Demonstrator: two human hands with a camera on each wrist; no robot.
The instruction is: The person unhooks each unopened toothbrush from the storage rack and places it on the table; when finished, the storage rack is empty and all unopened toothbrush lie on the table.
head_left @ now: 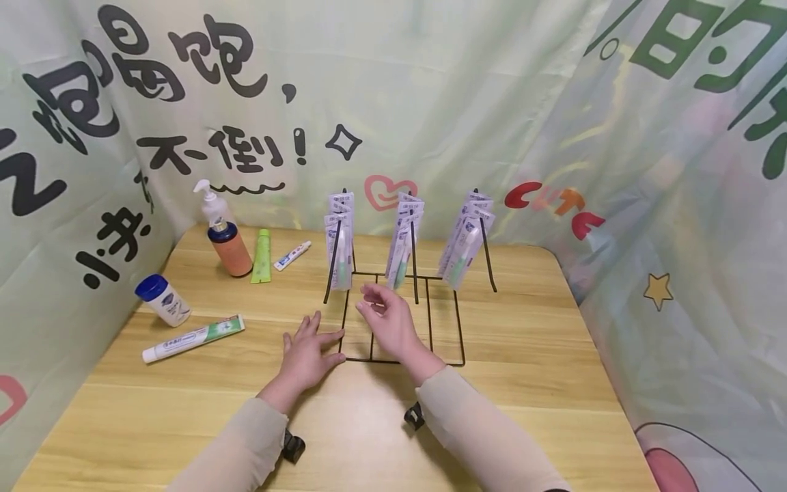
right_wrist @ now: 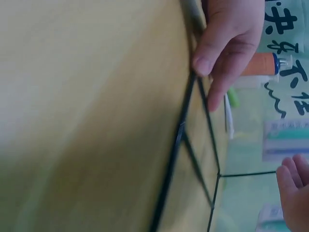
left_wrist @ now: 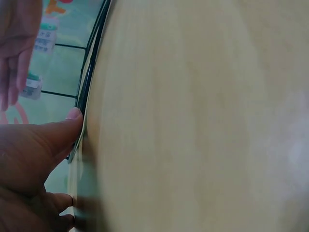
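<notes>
light, even pressure should be applied at the near-left corner of the black wire rack [head_left: 430,318], where it is touched by the spread, straight fingers of the left hand [head_left: 307,359]; the right hand [head_left: 390,324], loosely curved with nothing held, is best kept off the prongs [head_left: 416,287]. the rack lies beneath it; beyond both hands, lilac packs [head_left: 462,253] are hung in three tilted rows.
</notes>
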